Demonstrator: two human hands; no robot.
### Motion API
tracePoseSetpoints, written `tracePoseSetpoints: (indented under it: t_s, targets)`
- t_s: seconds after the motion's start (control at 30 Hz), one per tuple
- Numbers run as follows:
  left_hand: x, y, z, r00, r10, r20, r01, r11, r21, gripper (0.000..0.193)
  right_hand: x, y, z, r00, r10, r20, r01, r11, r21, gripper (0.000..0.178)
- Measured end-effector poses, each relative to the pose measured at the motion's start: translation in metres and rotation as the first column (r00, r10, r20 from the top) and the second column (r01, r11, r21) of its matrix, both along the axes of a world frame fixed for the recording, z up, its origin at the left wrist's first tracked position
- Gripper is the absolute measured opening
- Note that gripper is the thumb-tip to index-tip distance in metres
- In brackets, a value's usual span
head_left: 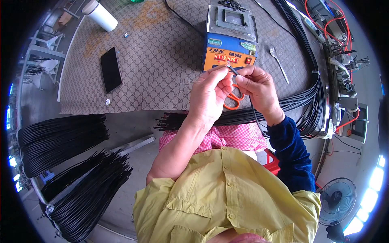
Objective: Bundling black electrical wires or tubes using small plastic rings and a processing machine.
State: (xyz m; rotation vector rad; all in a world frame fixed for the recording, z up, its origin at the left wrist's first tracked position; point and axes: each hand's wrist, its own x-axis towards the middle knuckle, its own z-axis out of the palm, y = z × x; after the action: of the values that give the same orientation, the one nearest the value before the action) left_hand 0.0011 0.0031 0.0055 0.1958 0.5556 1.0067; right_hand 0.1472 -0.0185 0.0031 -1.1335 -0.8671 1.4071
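In front of the blue and orange box, my two hands meet at the end of a thin black cable (233, 70). Its tip shows fine, pale loose wires. My left hand (210, 92) has thumb and forefinger pinched at the stripped tip, the other fingers curled. With thumb and fingers closed, my right hand (261, 87) grips the black jacket just behind it. From there the cable hangs down toward my lap. Orange-handled scissors (231, 106) lie just below my hands, their blades hidden. The box (231, 56) has a red lit display and a metal-framed top.
A long bundle of black cables (300, 101) curves along the table's right side and front edge. On the patterned tabletop (162, 81) are a phone (111, 69), a white bottle (100, 16) and a spoon (278, 65). More cables (65, 139) hang on a rack at left; a fan (337, 200) stands at right.
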Motion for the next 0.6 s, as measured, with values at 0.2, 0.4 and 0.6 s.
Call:
tracePoseSetpoints:
  t_s: [0.2,0.4,0.6]
  targets:
    - [0.002,0.002,0.001,0.998,0.023,-0.054,-0.023,1.000,0.012,0.015,0.006,0.009,0.011,0.961,-0.068,0.268,0.043,0.994,0.098,0.008]
    - [0.003,0.002,-0.015,0.999,-0.008,-0.044,0.009,1.000,0.012,0.015,0.027,0.052,0.032,0.711,-0.177,0.680,0.003,0.969,0.248,0.014]
    - [0.001,0.000,-0.031,0.996,-0.033,-0.086,0.029,0.999,-0.038,0.014,0.061,0.101,0.022,0.431,-0.250,0.867,-0.036,0.955,0.293,0.015]
